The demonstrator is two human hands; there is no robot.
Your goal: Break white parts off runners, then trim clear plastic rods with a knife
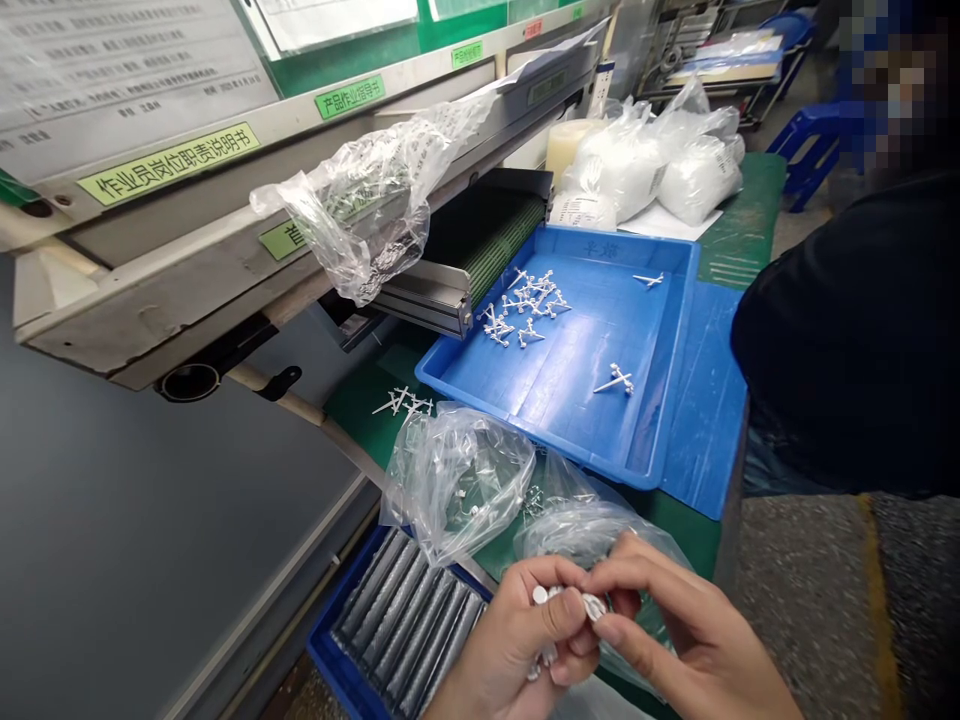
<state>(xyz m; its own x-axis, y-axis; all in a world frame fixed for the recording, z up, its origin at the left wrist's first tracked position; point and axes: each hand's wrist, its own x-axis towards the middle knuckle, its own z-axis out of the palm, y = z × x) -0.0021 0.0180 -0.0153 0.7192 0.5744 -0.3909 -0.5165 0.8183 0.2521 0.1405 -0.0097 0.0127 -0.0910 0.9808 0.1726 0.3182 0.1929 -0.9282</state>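
Workbench with green mat (pixel 360 400) set against a conveyor machine whose ribbed belt (pixel 499 245) ends over a large blue tray (pixel 585 440).

Bottom of view: the left hand (pixel 517 650) and right hand (pixel 690 640) meet over the bench edge. Thumb and forefinger of each hand pinch opposite ends of a small white plastic part (pixel 581 602); the remaining fingers are curled. The part's long axis runs roughly left to right between the two hands, nearly level; which end is which cannot be told. More white pieces show under the left fingers.

Containers: the large blue tray holds a cluster of white cross-shaped parts (pixel 525 305) near the belt end and a few strays. A smaller blue tray (pixel 322 640), lower left, holds grey bars (pixel 409 620) side by side.

Surroundings: two crumpled clear bags (pixel 457 480), each with a few white parts inside, lie between the hands and the large tray, partly covering the bars. Loose parts (pixel 405 403) rest on the mat. Another clear bag (pixel 375 200) is draped on the machine housing. A person in dark clothing (pixel 847 330) is at right.
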